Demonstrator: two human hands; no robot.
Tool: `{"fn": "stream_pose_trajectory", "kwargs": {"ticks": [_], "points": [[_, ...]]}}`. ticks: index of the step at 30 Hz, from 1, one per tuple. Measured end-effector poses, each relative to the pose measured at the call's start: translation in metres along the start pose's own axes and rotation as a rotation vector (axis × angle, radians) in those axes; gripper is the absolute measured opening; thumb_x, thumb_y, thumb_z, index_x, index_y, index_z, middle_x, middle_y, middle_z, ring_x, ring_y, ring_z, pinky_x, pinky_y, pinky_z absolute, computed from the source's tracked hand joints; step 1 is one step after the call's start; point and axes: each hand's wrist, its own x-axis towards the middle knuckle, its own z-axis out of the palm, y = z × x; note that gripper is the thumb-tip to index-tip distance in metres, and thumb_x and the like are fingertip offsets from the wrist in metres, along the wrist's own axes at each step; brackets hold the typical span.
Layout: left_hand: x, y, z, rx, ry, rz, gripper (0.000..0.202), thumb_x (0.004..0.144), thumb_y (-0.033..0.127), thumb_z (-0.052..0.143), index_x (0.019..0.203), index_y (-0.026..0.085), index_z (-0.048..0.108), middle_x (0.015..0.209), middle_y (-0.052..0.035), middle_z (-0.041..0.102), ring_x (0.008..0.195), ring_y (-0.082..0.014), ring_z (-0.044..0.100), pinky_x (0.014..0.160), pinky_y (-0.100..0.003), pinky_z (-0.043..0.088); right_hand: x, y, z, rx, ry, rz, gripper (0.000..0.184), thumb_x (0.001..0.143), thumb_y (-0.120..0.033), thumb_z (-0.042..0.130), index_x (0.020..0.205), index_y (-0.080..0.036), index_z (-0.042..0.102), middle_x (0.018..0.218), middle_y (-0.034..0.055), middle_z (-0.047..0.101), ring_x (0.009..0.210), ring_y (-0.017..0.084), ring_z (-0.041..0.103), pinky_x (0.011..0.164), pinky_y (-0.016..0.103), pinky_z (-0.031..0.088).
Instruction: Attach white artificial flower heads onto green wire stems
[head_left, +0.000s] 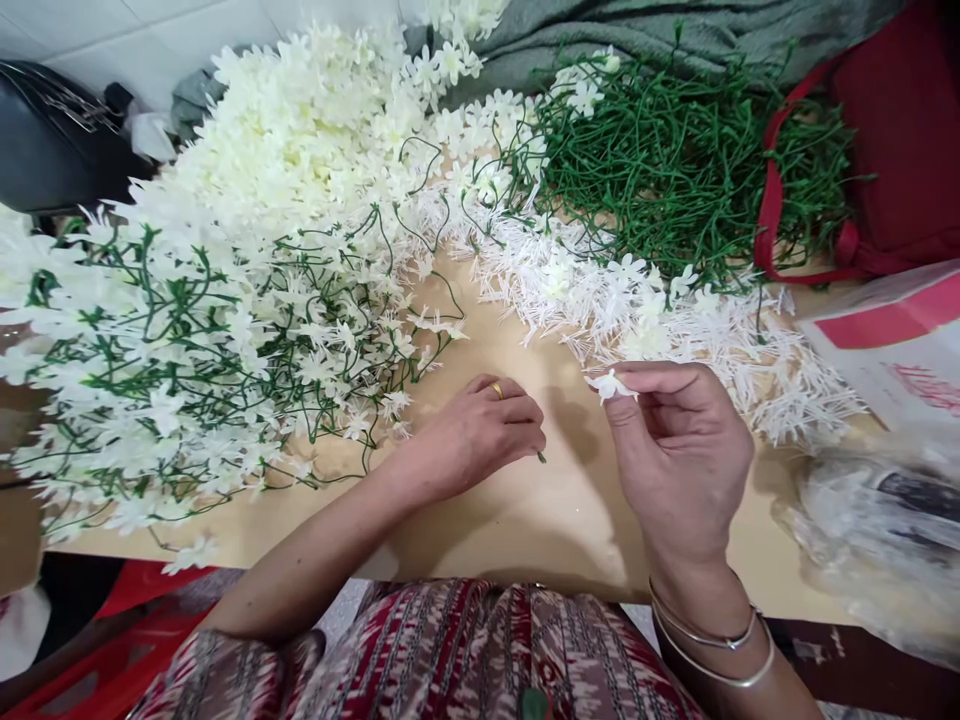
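Over the middle of the table, my left hand (480,435) is closed, its fingers curled round a green plastic stem (541,457) whose tip pokes out below the fingers. The rest of that stem is hidden in the hand. To the right, my right hand (679,450) pinches a small white artificial flower (611,386) between thumb and forefinger. A gap separates the two hands. Left of them lies a heap of white flowers on green stems (247,350). Beyond the right hand, white spiky flower pieces (570,290) are strewn in a band.
Loose white blossoms (300,130) are piled at the back left, and bare green stems (660,170) at the back right. A red bag (900,140) with a strap stands on the right, near clear plastic wrapping (862,540). A black bag (60,140) sits far left.
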Motion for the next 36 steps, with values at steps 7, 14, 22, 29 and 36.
{"fn": "stream_pose_trajectory", "kwargs": {"ticks": [7, 14, 22, 29, 36], "points": [[0.006, 0.000, 0.010, -0.634, 0.348, -0.289, 0.020, 0.108, 0.037, 0.060, 0.108, 0.018, 0.067, 0.087, -0.0023, 0.071, 0.072, -0.0114, 0.066, 0.069, -0.023, 0.052, 0.003, -0.002, -0.002, 0.043, -0.039, 0.140, 0.006, 0.090, -0.025, 0.079, 0.095, -0.024, 0.075, 0.088, 0.0001, 0.076, 0.081, 0.016, 0.071, 0.073, 0.030, 0.057], [0.013, 0.001, 0.018, -1.110, 0.617, -0.473, 0.035, 0.094, 0.052, 0.078, 0.097, 0.019, 0.069, 0.081, 0.0007, 0.067, 0.066, -0.0079, 0.060, 0.066, -0.021, 0.054, 0.006, 0.008, -0.003, 0.182, -0.279, 0.359, 0.007, 0.091, -0.030, 0.079, 0.092, -0.025, 0.075, 0.084, -0.0015, 0.072, 0.078, 0.013, 0.064, 0.071, 0.026, 0.052], [0.011, 0.002, 0.019, -1.005, 0.591, -0.470, 0.037, 0.094, 0.055, 0.077, 0.096, 0.018, 0.073, 0.084, -0.0016, 0.070, 0.067, -0.0097, 0.058, 0.064, -0.022, 0.051, 0.007, 0.008, -0.001, 0.205, -0.393, 0.418, 0.012, 0.088, -0.034, 0.082, 0.089, -0.024, 0.075, 0.081, -0.0018, 0.071, 0.074, 0.012, 0.061, 0.069, 0.026, 0.050], [0.009, 0.002, 0.017, -0.901, 0.569, -0.474, 0.039, 0.095, 0.058, 0.075, 0.095, 0.019, 0.075, 0.085, -0.0030, 0.074, 0.069, -0.0110, 0.059, 0.065, -0.024, 0.048, 0.006, 0.007, 0.000, 0.122, -0.406, 0.377, 0.011, 0.088, -0.032, 0.080, 0.087, -0.022, 0.074, 0.077, -0.0012, 0.070, 0.069, 0.013, 0.062, 0.064, 0.027, 0.052], [0.008, 0.000, 0.021, -0.970, 0.515, -0.463, 0.043, 0.095, 0.061, 0.073, 0.094, 0.018, 0.073, 0.080, -0.0035, 0.075, 0.072, -0.0132, 0.069, 0.070, -0.025, 0.053, 0.006, 0.007, 0.002, 0.136, -0.403, 0.385, 0.016, 0.088, -0.035, 0.082, 0.087, -0.022, 0.073, 0.076, -0.0005, 0.073, 0.070, 0.015, 0.070, 0.068, 0.029, 0.060]]}}
